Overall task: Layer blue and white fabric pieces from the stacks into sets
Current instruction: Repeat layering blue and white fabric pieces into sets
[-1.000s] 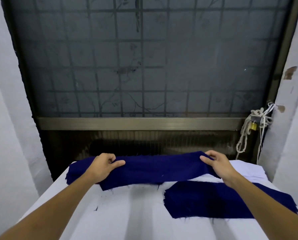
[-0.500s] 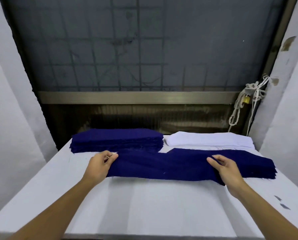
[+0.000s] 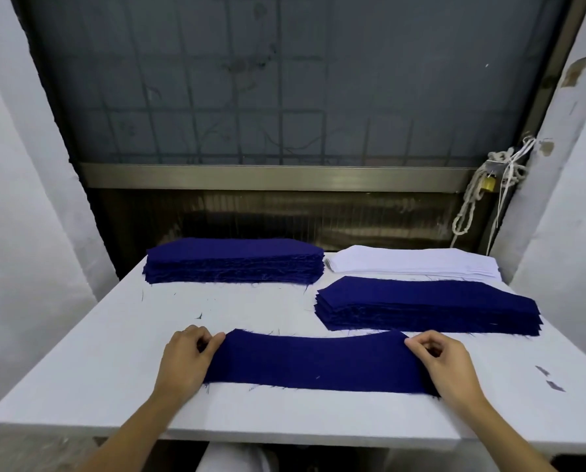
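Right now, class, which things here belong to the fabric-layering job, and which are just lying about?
Job: blue piece, pinched at its ends by left hand and right hand; left blue stack; right blue stack; white stack; table.
Lying about: rope; padlock; scraps near the table's right edge.

Single head view, looking forward and down, close over table.

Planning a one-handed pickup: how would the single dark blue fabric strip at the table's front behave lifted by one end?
Probably floppy: the single dark blue fabric strip lies flat, its far edge bowed between the left hand and right hand pinching its ends; it would likely droop. Likely light, being one thin layer.
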